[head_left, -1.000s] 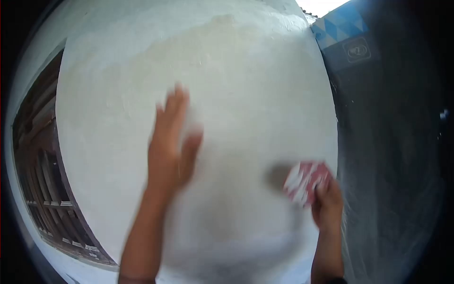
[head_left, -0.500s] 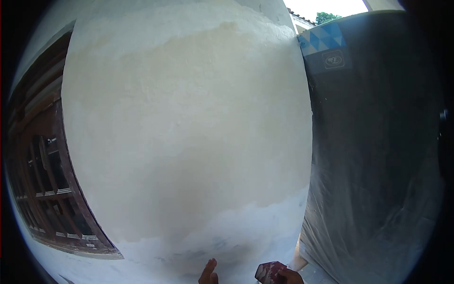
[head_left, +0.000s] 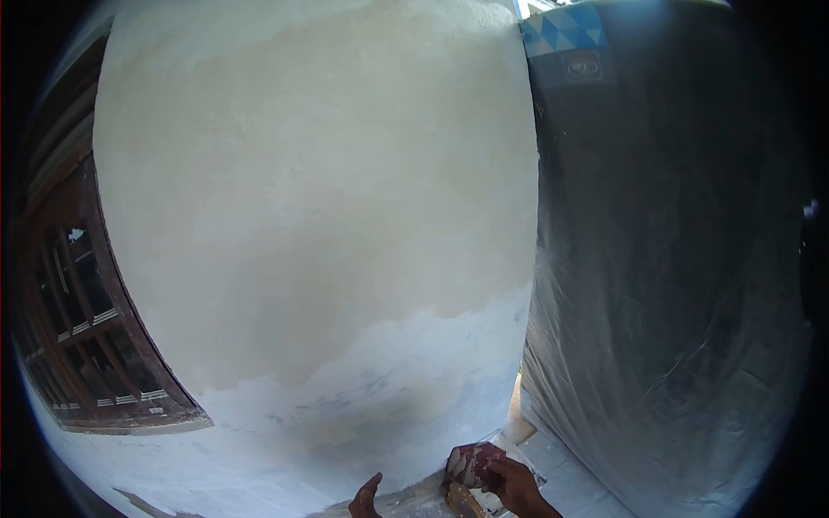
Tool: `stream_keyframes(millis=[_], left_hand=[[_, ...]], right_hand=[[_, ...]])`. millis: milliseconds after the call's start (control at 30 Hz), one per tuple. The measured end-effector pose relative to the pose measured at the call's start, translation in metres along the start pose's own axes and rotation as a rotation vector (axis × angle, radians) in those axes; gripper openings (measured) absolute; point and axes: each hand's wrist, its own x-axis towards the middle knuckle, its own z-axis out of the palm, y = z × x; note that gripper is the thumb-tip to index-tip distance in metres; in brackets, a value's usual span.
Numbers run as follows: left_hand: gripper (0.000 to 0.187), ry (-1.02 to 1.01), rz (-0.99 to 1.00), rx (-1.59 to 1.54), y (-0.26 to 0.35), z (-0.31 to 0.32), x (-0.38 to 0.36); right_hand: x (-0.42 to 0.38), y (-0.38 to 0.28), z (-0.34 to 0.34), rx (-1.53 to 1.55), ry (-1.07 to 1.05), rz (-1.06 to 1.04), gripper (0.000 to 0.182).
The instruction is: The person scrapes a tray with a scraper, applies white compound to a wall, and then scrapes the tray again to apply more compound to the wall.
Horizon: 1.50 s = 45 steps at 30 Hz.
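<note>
At the bottom edge, my right hand point(head_left: 518, 488) is closed around a flat, dark red putty spreader point(head_left: 473, 462) smeared with white. To its left, my left hand point(head_left: 366, 499) is held up with fingers stretched out and nothing in them; only part of it shows. Both hands are low before a plastered wall point(head_left: 345, 190), beige in the middle and whiter along its lower part. Beneath the spreader are a yellowish-tan object point(head_left: 465, 499) and a pale, flat-edged item point(head_left: 528, 456), both partly hidden by my right hand.
A brown wooden window frame point(head_left: 142, 367) is set in the wall at the left. On the right stands a tall dark panel point(head_left: 656, 224) wrapped in clear plastic, with a blue-and-white patterned strip point(head_left: 566, 30) at its top. Light floor point(head_left: 574, 475) runs along its base.
The view has tilted down and shifted right, so the floor and things under my right hand show. My right hand still holds the spreader and is further into view; the left stays outstretched.
</note>
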Motion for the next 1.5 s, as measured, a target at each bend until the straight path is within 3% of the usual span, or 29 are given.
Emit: stream_keyframes(millis=[100, 167, 233, 367, 500, 600, 700, 867, 1000, 1300, 1500], left_hand=[[0.066, 0.053, -0.165, -0.166, -0.018, 0.008, -0.007], [0.073, 0.059, -0.174, -0.071, -0.013, 0.02, -0.009], [0.069, 0.062, -0.179, -0.006, -0.031, 0.04, -0.007], [0.064, 0.091, -0.371, -0.139, -0.077, 0.06, -0.03], [0.066, 0.034, -0.828, -0.153, -0.133, 0.097, -0.081], [0.069, -0.024, -0.991, -0.141, -0.167, 0.123, -0.092], [0.078, -0.018, -1.127, -0.102, -0.242, 0.165, -0.107], [0.084, -0.005, -1.269, -0.143, -0.337, 0.207, -0.124], [0.086, 0.024, -1.345, -0.244, -0.374, 0.225, -0.145], [0.085, -0.006, -1.408, -0.367, -0.394, 0.238, -0.158], [0.087, -0.001, -1.406, -0.388, -0.39, 0.235, -0.156]], right_hand=[[0.003, -0.016, -0.012, -0.119, 0.042, -0.096, 0.022], [0.002, -0.035, -0.018, -0.154, 0.061, -0.152, 0.021], [0.02, -0.05, -0.047, -0.289, 0.092, -0.216, 0.021], [0.033, -0.051, -0.09, -0.621, 0.205, -0.376, 0.012], [0.045, -0.034, -0.162, -0.871, 0.428, -0.131, 0.016], [0.063, -0.005, -0.204, -1.074, 0.481, -0.114, 0.018], [0.109, 0.042, -0.269, -1.23, 0.459, -0.012, 0.024], [0.17, 0.127, -0.334, -1.333, 0.433, 0.108, 0.024], [0.196, 0.167, -0.363, -1.357, 0.366, 0.204, 0.024], [0.2, 0.199, -0.378, -1.319, 0.31, 0.295, 0.024], [0.197, 0.214, -0.377, -1.289, 0.293, 0.232, 0.023]])
